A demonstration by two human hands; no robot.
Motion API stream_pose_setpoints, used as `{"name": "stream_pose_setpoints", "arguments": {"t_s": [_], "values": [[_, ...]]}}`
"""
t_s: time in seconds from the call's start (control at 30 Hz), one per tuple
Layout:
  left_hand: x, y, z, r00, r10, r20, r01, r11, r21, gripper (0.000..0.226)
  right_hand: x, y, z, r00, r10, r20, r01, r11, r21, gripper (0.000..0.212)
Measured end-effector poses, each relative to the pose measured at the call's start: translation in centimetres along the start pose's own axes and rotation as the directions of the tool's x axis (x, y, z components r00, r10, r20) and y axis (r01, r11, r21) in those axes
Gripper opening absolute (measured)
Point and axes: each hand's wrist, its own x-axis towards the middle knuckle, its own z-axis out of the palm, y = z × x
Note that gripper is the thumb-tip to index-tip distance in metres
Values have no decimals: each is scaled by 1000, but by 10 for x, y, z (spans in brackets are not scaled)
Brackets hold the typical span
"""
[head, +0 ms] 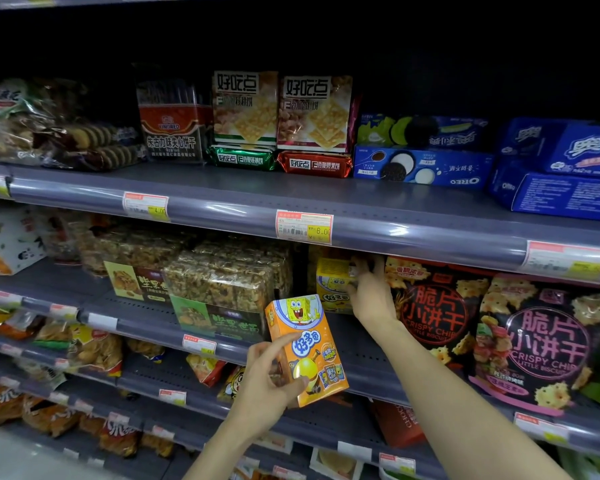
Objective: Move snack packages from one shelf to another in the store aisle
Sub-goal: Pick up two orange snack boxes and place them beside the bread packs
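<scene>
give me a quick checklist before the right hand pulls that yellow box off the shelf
1. Left hand grip on the orange box: ok, fingers wrap its lower edge and it is held off the shelf, tilted.
2. Right hand on the yellow box: ok, fingers curl over its top right side; whether the grip is fully closed, cannot tell.
3. Way out for the yellow box: ok, bare shelf in front of it.
4. Neighbours: not ok, the black crispy chip bag sits right against the hand and could get dragged.
5. Free space on the upper shelf front: ok, its front strip is bare.
</scene>
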Motion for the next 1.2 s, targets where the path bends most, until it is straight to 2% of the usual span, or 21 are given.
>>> {"name": "stream_pose_setpoints", "arguments": {"t_s": [0.43, 0.97, 1.2], "values": [[4, -6, -9, 998, 40, 39, -40, 999, -13, 62, -20, -5, -20, 997, -46, -68, 58, 980, 191, 52], [-1, -13, -18, 990, 114, 78, -114, 993, 7, 64, -48, 23, -57, 985, -72, -158, 115, 952, 285, 52], [-11, 4, 6, 986, 154, 57, -155, 988, 11, 65, -74, 60, -86, 993, -49, -106, 78, 954, 291, 50]]}}
